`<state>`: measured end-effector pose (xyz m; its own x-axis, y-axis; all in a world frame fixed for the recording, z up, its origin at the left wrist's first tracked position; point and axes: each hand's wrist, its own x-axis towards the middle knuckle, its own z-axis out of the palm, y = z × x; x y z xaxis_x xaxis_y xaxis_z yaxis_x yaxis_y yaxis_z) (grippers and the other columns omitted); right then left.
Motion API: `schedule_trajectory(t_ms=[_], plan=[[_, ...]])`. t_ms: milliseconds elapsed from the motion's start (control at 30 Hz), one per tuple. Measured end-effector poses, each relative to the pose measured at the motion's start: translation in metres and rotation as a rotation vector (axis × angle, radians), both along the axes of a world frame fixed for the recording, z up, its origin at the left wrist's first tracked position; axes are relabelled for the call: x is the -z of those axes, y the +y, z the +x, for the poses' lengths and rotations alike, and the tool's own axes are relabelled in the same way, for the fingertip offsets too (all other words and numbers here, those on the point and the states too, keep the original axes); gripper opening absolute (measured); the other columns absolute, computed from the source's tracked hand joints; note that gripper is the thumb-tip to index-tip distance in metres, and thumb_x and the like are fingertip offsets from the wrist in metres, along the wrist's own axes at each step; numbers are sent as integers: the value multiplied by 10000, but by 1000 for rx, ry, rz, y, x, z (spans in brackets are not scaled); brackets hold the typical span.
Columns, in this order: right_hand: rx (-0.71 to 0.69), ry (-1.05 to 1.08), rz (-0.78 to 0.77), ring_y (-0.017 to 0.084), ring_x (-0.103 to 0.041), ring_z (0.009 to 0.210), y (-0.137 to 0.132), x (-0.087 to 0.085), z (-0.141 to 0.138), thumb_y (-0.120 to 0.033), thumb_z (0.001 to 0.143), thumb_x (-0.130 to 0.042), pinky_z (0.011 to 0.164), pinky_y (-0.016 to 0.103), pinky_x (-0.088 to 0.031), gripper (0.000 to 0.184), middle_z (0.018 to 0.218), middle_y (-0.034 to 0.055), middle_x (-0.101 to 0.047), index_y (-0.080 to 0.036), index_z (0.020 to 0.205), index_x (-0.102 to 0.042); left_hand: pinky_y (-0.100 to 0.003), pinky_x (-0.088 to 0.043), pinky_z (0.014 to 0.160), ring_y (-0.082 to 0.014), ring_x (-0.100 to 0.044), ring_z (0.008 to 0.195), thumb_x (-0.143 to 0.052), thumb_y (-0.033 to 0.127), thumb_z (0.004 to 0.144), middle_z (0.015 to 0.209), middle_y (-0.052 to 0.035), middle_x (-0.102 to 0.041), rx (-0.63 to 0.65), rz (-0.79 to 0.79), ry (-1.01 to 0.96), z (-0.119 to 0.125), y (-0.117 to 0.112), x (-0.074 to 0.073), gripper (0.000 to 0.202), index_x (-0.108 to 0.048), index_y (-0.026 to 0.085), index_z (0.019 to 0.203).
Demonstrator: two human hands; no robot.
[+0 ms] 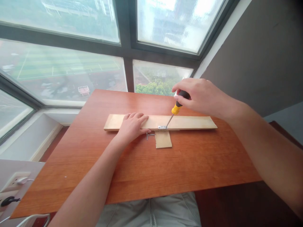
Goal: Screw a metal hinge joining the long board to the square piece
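Note:
A long pale wooden plank [189, 122] lies across the reddish-brown table [146, 170]. A short wooden piece [163, 139] butts against its near edge, joined by a small metal bracket [162, 127]. My right hand [201, 96] is closed round the black and yellow handle of a screwdriver [175, 109], whose tip rests on the bracket. My left hand [132, 124] lies flat on the plank, fingers stretched out, pressing it down. Loose screws [149, 135] lie on the table just beside my left thumb.
Large windows [71, 72] stand right behind the table's far edge, and a grey wall [260, 56] rises on the right. A wall socket with plugs [14, 186] sits at the lower left. My lap in grey trousers [151, 211] shows under the near edge.

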<state>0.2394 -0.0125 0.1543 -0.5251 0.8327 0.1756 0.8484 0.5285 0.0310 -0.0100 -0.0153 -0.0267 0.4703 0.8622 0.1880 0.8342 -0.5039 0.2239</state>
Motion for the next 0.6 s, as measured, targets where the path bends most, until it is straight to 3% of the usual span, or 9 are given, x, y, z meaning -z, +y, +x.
schedule_trajectory(t_ms=[133,300,367,500,600], plan=[[-97,94,-18,231,-636,951,2,0,3,-226,867,-519,784,353,-478,296,1150,100,-677,-187,1121,-667,-438,-348,1027,-311,-550,1214,-659,587,848,1323,-90,-622,9,14,3,0,0,1,524,-597,291,1277],[-162,205,-126,226,-637,990,-1,-4,3,-177,792,-558,813,351,-501,367,1184,56,-685,-228,1146,-643,-440,-347,1032,-311,-550,1218,-667,590,841,1330,-89,-621,-2,11,1,0,1,1,528,-603,295,1274],[-113,183,-102,229,-640,977,-1,-3,1,-252,839,-554,782,349,-491,327,1187,58,-689,-232,1153,-642,-433,-348,1033,-308,-550,1221,-672,594,836,1333,-83,-620,-4,11,0,0,1,2,524,-606,307,1270],[114,-8,56,256,-644,877,2,3,-3,-435,933,-473,655,348,-402,335,1088,86,-713,-240,1121,-670,-441,-349,1031,-312,-555,1213,-681,588,830,1323,-85,-625,-7,15,-17,1,1,4,520,-616,301,1260],[159,-44,72,258,-640,833,4,4,-5,-416,956,-437,636,350,-367,330,978,85,-727,-244,1075,-692,-445,-347,1030,-315,-558,1208,-684,585,830,1313,-87,-628,-8,23,-20,2,1,4,513,-621,296,1249]])
